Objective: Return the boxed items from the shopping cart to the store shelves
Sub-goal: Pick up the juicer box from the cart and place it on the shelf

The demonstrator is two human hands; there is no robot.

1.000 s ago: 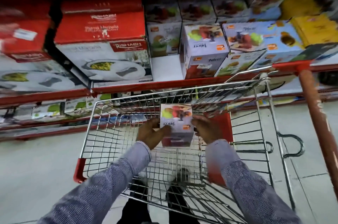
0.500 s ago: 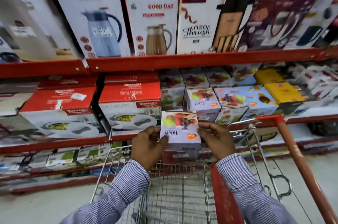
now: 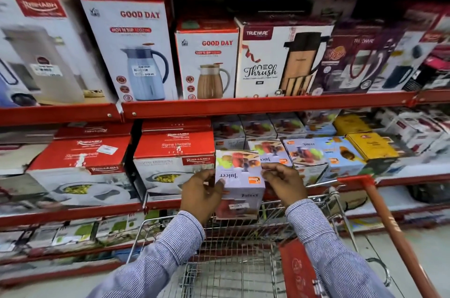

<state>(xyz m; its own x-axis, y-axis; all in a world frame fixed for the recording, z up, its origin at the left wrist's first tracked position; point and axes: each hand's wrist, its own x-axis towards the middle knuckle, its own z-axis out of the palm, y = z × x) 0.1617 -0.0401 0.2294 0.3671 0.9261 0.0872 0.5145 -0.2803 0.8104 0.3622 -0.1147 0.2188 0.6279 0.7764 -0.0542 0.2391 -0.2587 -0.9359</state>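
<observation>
A person's left hand (image 3: 198, 196) and right hand (image 3: 283, 182) clasp a small lilac juicer box (image 3: 239, 183) between them, lifted above the wire cart (image 3: 233, 261) and level with the front lip of the middle shelf (image 3: 73, 216). The left hand's fingers wrap the box's left face and lower corner; the right hand's fingertips pinch its upper right edge. Both are closed on the carton, neither on anything else.

Judged by its size and the easy two-handed hold, the box looks light and stiff, thin card that would dent at the corners if squeezed; the flat side faces seem the safest place to grip. A printed fruit picture tops it, "Juicer" reads upside down on the upper face and again on the front, beside an orange logo too small to read.

From left along the top shelf: a Rishabh carton (image 3: 41, 49), two Good Day flask boxes (image 3: 136, 54) marked "Hot N Sip", a Trueware "Neo Thrush" box (image 3: 275, 61), and more Trueware packs (image 3: 353, 59). Below, red-lidded Rishabh "Sigma Marbella" casserole boxes (image 3: 174, 161) sit left of the held carton; matching juicer boxes (image 3: 304, 151) are stacked just behind and right of it, the likely slot for this one. Yellow boxes (image 3: 370, 146) lie further right, lettering blurred.
</observation>
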